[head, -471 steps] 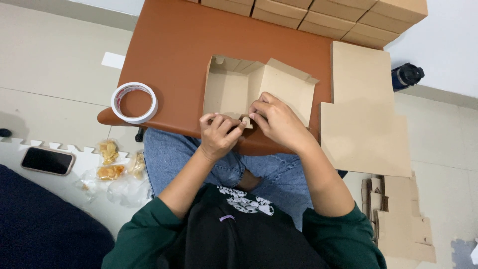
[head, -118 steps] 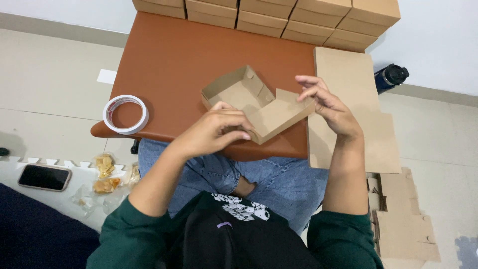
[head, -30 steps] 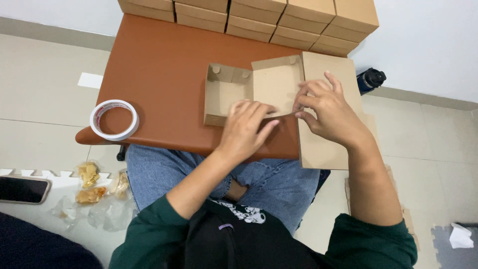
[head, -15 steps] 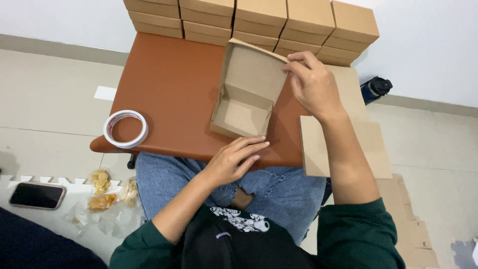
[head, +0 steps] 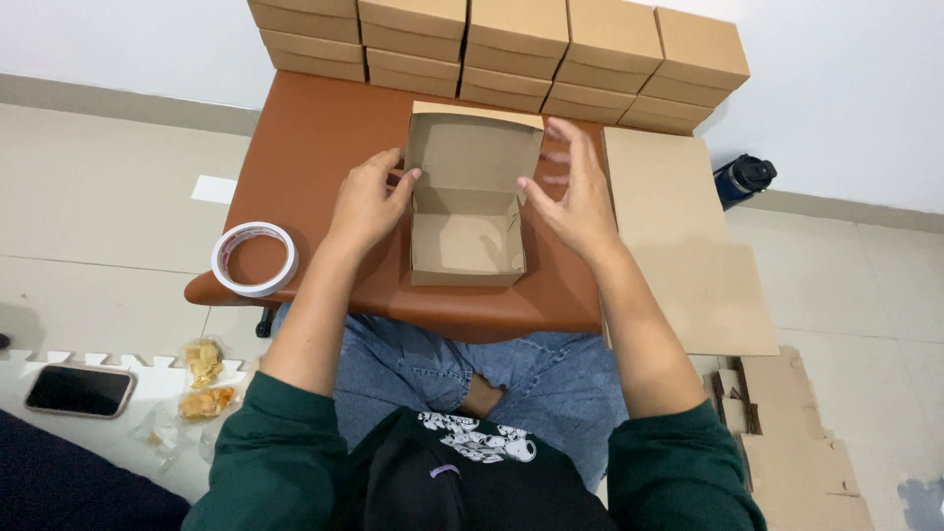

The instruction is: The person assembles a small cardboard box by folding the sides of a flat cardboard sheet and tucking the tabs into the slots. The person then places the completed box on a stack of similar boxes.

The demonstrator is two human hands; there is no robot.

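Note:
An open brown cardboard box [head: 465, 241] stands on the brown table [head: 315, 147] in front of me, its lid raised upright at the far side. My left hand [head: 366, 202] rests against the box's left side, fingertips touching the lid's left flap. My right hand [head: 573, 192] is at the box's right side with fingers spread, its thumb at the lid's right edge; the fingers are blurred. Neither hand closes around the box.
Stacks of closed cardboard boxes [head: 511, 49] line the table's far edge. Flat cardboard sheets [head: 688, 246] lie to the right. A tape roll [head: 255, 260] sits at the table's left corner. On the floor are a phone [head: 79, 389], snack bags [head: 204, 379], a dark bottle [head: 744, 178] and cardboard scraps [head: 796, 442].
The box was tilted up in my right hand half a second ago; now it sits flat on the table with the lid upright and both hands at its sides.

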